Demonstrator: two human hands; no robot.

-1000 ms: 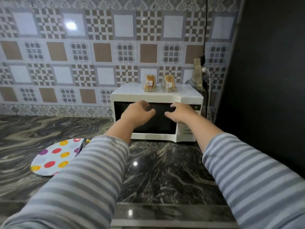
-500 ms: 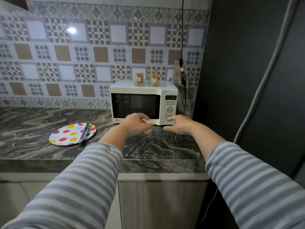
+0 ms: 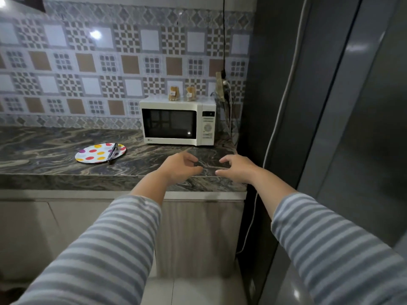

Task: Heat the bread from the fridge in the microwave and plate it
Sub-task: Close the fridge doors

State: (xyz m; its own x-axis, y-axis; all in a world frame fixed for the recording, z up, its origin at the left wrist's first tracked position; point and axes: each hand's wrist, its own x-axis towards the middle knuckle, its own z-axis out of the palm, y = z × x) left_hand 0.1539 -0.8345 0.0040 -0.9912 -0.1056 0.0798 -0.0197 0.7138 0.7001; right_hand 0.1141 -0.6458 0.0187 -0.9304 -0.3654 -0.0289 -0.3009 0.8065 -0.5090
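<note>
Your hands hover over the front edge of the desk [image 3: 55,148], bare marble between them and the closed microwave [image 3: 178,122]. The fridge [image 3: 330,106] wall hems your right side. Left hand [image 3: 179,167] and right hand [image 3: 236,168] are loosely curled, holding nothing. The spotted plate [image 3: 92,154] lies left; no bread is visibly out.

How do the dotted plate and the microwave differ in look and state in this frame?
The plate lies flat and low on the counter, white with coloured dots, while the microwave is a plain white box with a dark window, standing at the back against the tiled wall. The plate carries a dark utensil across its right side; the microwave has two small packets on top, and its door is closed. Both sit on the counter, touched by neither hand.
</note>
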